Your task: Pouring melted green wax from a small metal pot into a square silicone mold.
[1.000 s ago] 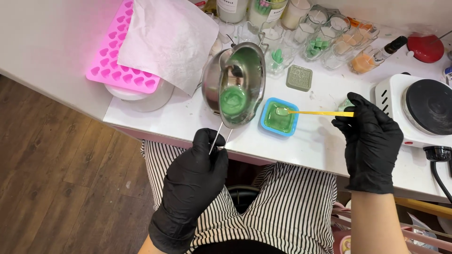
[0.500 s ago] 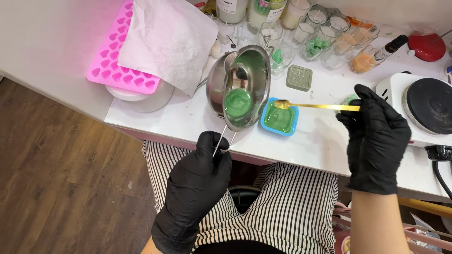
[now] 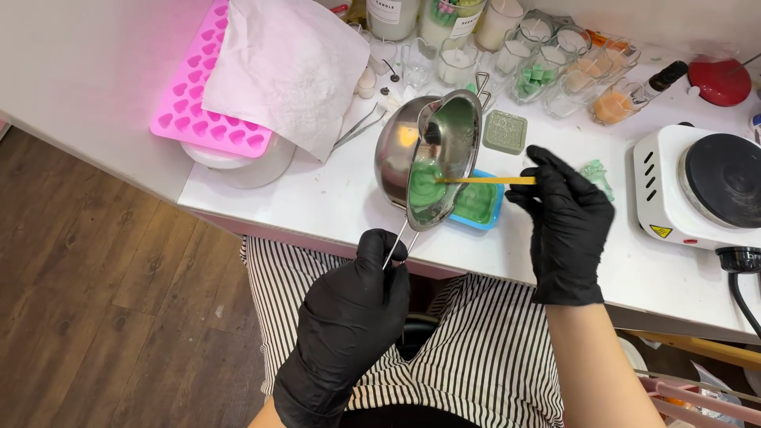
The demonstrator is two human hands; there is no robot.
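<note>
- Left hand (image 3: 349,317): black glove; fingers closed round the wire handle of the pan (image 3: 434,158); pan is tilted steeply, up and right of this hand, green wax pooled at its lower lip.
- Right hand (image 3: 564,218): black glove; fingertips pinched on the stick (image 3: 485,181); stick lies level, its far end inside the pan.
- Blue mould (image 3: 480,208): under the pan lip, just left of the right hand; holds green wax.
- Hotplate (image 3: 705,186): right of the right hand.
- Pink mould (image 3: 202,95): well up and left of the left hand.
</note>
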